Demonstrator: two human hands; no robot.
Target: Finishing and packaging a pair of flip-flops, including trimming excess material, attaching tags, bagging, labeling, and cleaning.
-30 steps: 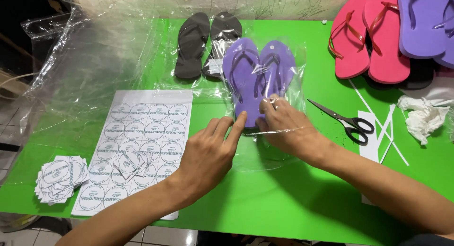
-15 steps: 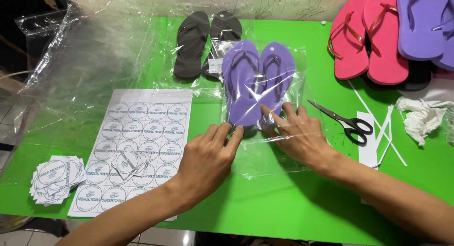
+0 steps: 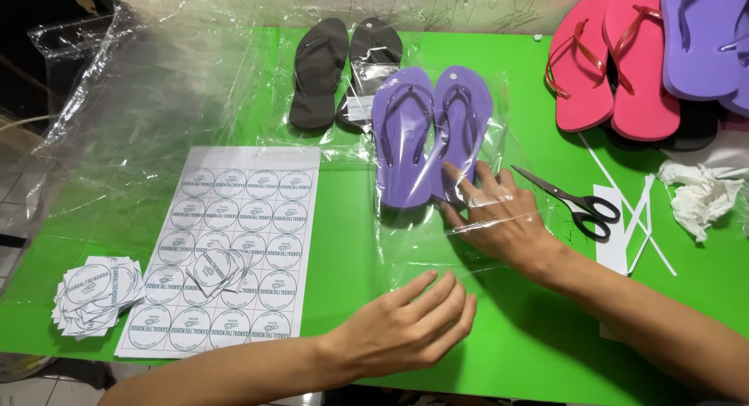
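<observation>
1. Two purple sandals are lying side by side inside a clear bag at the centre of the frame, on the green table; they are sitting slightly higher in the frame than half a second ago.
2. Right hand is pressing flat on the bag just below the sandals, fingers spread, fingertips touching the heel of the right-hand sandal. It is staying where it was earlier.
3. Left hand is now resting at the lower centre, on the bag's open end, fingers together and nearly straight, pinching nothing. Half a second ago it was up beside the right hand at the sandals' heels; it has drawn back toward the lower edge.
4. Left of the bag, a sticker sheet is lying flat, with a pile of cut stickers at the lower left.
5. Black sandals are lying above, at the upper centre.
6. Scissors are lying just right of the right hand; pink sandals are sitting at the upper right.
</observation>
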